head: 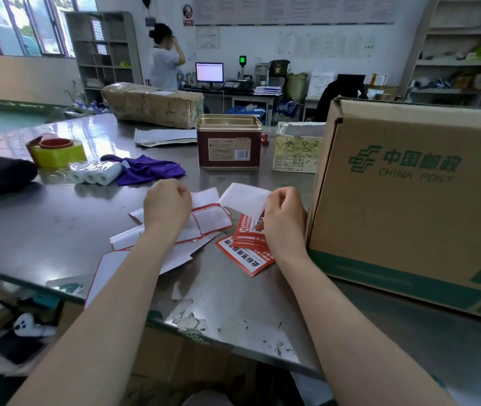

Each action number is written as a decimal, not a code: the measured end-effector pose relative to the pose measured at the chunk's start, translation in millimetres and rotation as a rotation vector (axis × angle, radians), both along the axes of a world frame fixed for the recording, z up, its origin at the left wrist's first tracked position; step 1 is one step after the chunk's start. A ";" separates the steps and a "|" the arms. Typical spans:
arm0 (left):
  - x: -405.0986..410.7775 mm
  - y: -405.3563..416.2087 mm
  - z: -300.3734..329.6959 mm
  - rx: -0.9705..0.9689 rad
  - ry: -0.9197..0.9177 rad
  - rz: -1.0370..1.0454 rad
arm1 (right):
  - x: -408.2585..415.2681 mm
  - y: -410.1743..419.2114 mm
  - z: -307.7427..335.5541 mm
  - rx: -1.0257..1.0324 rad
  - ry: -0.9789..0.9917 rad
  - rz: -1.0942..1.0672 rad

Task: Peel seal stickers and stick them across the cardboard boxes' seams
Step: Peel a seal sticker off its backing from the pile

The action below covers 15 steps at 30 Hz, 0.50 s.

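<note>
Left hand (pixel 166 204): fingers curled, resting on empty white backing sheets (pixel 204 222), left of the cardboard box (pixel 409 200).
Right hand (pixel 284 218): just beside the box, pinching a red seal sticker (pixel 248 227) above a stack of sticker sheets (pixel 243 256).
Table (pixel 57 224): steel, carries the box.
Tin (pixel 229 142): behind the hands, left of the box.

Cardboard box (pixel 415 206) stands at the bench (pixel 57 230) right edge. Seal stickers (pixel 245 250) lie just left of it, near the front edge. Tin (pixel 229 145) stands behind them; tape roll (pixel 57 152) toward the left edge.
</note>
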State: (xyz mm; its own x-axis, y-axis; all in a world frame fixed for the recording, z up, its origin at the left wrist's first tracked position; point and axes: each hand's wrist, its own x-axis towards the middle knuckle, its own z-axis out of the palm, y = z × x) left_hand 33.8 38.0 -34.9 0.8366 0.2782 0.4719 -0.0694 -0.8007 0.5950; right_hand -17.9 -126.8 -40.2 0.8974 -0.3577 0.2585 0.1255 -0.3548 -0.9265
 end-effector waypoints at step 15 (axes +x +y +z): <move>-31.8 -20.0 -4.5 0.130 -0.170 -0.282 | -3.9 1.5 0.7 0.110 -0.043 0.080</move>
State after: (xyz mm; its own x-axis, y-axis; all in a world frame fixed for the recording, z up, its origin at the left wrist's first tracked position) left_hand 2.0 18.1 -39.4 0.7781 -0.0239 0.6276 -0.3878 -0.8044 0.4501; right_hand -21.7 -125.2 -39.5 0.9130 -0.3139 0.2607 0.1897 -0.2390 -0.9523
